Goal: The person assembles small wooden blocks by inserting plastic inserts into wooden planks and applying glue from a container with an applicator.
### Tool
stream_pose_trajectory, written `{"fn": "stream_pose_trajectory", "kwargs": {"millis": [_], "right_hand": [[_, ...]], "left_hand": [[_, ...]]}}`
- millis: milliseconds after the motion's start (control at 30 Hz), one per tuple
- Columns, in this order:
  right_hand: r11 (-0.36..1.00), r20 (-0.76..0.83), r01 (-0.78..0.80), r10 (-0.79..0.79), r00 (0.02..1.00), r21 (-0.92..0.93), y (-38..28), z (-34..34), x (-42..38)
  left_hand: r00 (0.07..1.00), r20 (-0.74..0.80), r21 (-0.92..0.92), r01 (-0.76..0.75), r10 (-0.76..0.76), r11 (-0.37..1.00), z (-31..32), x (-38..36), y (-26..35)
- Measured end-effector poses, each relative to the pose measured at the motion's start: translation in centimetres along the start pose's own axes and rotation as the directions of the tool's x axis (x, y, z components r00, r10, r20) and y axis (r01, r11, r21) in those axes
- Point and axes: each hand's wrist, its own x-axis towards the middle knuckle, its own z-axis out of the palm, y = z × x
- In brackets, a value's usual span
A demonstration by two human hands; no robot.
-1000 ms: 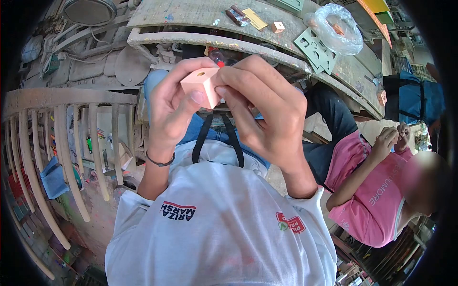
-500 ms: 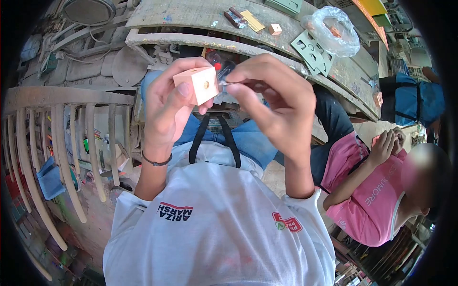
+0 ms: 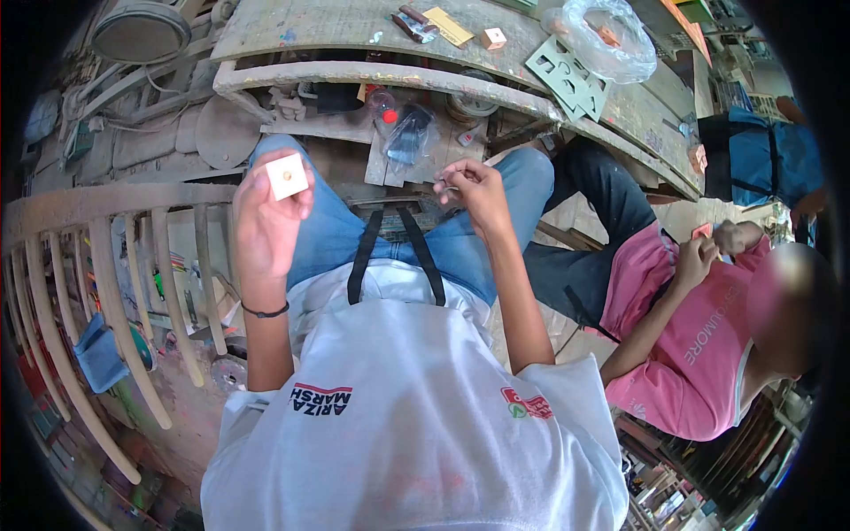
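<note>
My left hand (image 3: 268,232) is raised over my left thigh, its fingers closed around a small pale wooden cube (image 3: 282,165). One face of the cube is turned up and shows a round hole near its middle. Above my right knee is my right hand (image 3: 482,196), thumb and fingertips pinched together. Something small seems to be between those fingertips, too small to make out. The two hands are well apart.
On the workbench (image 3: 310,35) lie another wooden cube (image 3: 493,38), a yellow card (image 3: 449,26), a green stencil plate (image 3: 567,80) and a clear plastic bag (image 3: 611,44). A slatted wooden chair back (image 3: 124,195) stands left. A person in pink (image 3: 673,345) sits right, working with both hands.
My hands have moved apart and down toward my lap. The right hand has pulled away from the cube, while the left hand has carried it to the left.
</note>
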Motion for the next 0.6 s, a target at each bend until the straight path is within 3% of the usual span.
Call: {"fn": "stream_pose_trajectory", "kwargs": {"millis": [67, 267, 433, 500, 533, 600], "right_hand": [[0.97, -0.204, -0.078, 0.126, 0.971, 0.23, 3.0, -1.2, 1.8], [0.939, -0.239, -0.119, 0.202, 0.95, 0.322, 9.4, -7.6, 11.3], [0.968, -0.438, -0.115, 0.204, 0.876, 0.221, 12.8, -9.6, 18.1], [0.964, -0.571, -0.159, 0.256, 0.78, 0.214, 14.5, -10.8, 20.4], [0.965, -0.563, -0.15, 0.249, 0.788, 0.216, 13.8, -10.8, 20.6], [0.966, -0.689, -0.221, 0.251, 0.68, 0.134, 12.7, -10.8, 20.7]], "left_hand": [[1.0, -0.015, 0.012, 0.02, -0.02, 1.0, -0.3, -0.3, -0.1], [0.998, -0.035, 0.04, 0.054, -0.053, 0.998, -0.2, -0.7, -0.4], [0.991, -0.129, 0.072, 0.029, -0.019, 0.997, -0.1, -1.8, -0.1], [0.978, -0.207, 0.14, 0.019, 0.01, 0.99, 0.1, -2.4, 0.2], [0.976, -0.22, 0.152, 0.027, 0.007, 0.988, 0.1, -2.6, 0.4], [0.973, -0.232, 0.173, 0.026, 0.015, 0.985, -0.1, -2.6, 0.5]]}}
